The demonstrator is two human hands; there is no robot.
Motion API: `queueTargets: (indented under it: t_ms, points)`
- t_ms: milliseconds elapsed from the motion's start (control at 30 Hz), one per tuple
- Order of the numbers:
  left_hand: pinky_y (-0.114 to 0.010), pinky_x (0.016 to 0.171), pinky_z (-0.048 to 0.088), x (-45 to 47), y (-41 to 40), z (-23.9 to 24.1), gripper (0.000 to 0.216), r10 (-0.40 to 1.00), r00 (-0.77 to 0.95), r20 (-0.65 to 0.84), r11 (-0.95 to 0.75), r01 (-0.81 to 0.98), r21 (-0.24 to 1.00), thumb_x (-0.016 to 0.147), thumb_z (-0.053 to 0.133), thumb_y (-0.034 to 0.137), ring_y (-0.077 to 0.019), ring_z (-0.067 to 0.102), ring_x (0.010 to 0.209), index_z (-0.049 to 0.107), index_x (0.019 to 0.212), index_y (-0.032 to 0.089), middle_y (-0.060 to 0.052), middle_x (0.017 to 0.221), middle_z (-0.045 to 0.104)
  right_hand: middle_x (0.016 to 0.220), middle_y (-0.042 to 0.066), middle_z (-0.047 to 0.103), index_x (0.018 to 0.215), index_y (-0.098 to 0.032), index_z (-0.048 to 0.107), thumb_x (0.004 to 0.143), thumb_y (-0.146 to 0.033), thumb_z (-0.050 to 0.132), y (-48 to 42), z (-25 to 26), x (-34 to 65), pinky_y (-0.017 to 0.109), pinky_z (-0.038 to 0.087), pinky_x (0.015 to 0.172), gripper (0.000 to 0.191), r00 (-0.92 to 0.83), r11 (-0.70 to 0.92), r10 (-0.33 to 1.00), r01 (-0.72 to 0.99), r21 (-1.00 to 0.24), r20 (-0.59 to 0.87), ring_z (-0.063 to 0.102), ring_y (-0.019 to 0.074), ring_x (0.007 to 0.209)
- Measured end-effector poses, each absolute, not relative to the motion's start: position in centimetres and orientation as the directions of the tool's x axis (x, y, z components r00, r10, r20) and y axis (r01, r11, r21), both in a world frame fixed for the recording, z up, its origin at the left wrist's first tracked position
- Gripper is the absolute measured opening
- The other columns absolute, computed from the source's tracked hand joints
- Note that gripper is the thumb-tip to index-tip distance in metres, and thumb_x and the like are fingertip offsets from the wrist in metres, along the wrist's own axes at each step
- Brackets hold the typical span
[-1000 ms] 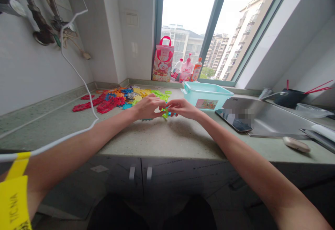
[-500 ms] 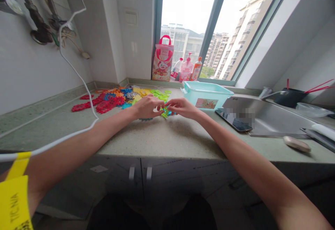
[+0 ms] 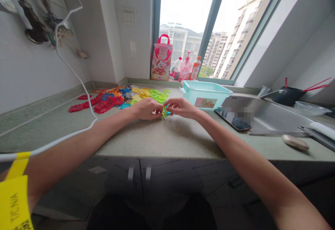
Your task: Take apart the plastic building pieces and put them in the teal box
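Between my two hands, just above the counter, is a small yellow-green plastic building piece (image 3: 164, 112) with some blue pieces at its right side. My left hand (image 3: 148, 109) pinches it from the left with thumb and fingertips. From the other side my right hand (image 3: 181, 108) grips the same cluster, fingers bent over it. How the pieces join is partly hidden by my fingers. Behind my left hand lies a spread of interlocking plastic pieces (image 3: 108, 101), in red, orange, blue, yellow and green.
A pale turquoise plastic tub (image 3: 204, 92) stands right of my hands. Beyond it are a phone (image 3: 231, 119) at the rim of the steel sink (image 3: 272, 118) and a small beige oval object (image 3: 295, 142). A white cable (image 3: 75, 74) hangs across the left side. Bottles (image 3: 185, 68) line the windowsill.
My left hand's fingers have closed in on the yellow-green piece, narrowing the gap between thumb and fingers. My right hand stays nearly in place. The view has shifted slightly.
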State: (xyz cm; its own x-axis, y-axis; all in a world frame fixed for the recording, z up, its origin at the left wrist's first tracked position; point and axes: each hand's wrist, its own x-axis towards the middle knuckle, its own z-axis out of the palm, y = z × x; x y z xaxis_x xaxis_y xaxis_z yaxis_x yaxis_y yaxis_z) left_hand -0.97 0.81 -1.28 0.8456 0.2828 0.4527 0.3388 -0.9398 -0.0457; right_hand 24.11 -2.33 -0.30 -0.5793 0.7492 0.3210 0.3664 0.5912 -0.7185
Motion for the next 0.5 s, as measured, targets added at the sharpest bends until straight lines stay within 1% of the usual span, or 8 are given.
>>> queueTargets:
  t_ms: [100, 333, 500]
  points:
    - [-0.026, 0.064, 0.046, -0.99, 0.83, -1.39, 0.011, 0.3, 0.849, 0.436, -0.939, 0.344, -0.023, 0.092, 0.065, 0.03, -0.014, 0.067, 0.066, 0.073, 0.088, 0.023, 0.002, 0.076, 0.074, 0.08, 0.004, 0.075, 0.112, -0.015, 0.075, 0.088, -0.049, 0.078, -2.68, -0.01, 24.11, 0.023, 0.052, 0.059, 0.042, -0.603, 0.593, 0.74, 0.378, -0.711, 0.296, 0.07, 0.0147, 0.068]
    - [-0.025, 0.062, 0.045, -1.16, 0.84, -1.37, 0.013, 0.33, 0.848, 0.414, -0.93, 0.367, -0.01, 0.093, 0.064, 0.032, -0.0128, 0.065, 0.064, 0.073, 0.091, 0.023, 0.002, 0.076, 0.074, 0.08, 0.002, 0.075, 0.119, -0.016, 0.072, 0.093, -0.039, 0.072, -3.15, 0.18, 24.01, 0.022, 0.051, 0.057, 0.034, -0.616, 0.576, 0.746, 0.406, -0.709, 0.253, 0.072, 0.0148, 0.069]
    - [-0.026, 0.062, 0.045, -1.13, 0.74, -1.27, 0.014, 0.331, 0.848, 0.415, -0.932, 0.363, 0.001, 0.093, 0.063, 0.033, -0.0131, 0.065, 0.063, 0.073, 0.091, 0.023, 0.003, 0.076, 0.074, 0.078, 0.001, 0.074, 0.122, -0.017, 0.071, 0.093, -0.037, 0.071, -3.22, 0.17, 24.06, 0.022, 0.052, 0.058, 0.035, -0.618, 0.576, 0.745, 0.404, -0.711, 0.251, 0.072, 0.0148, 0.069]
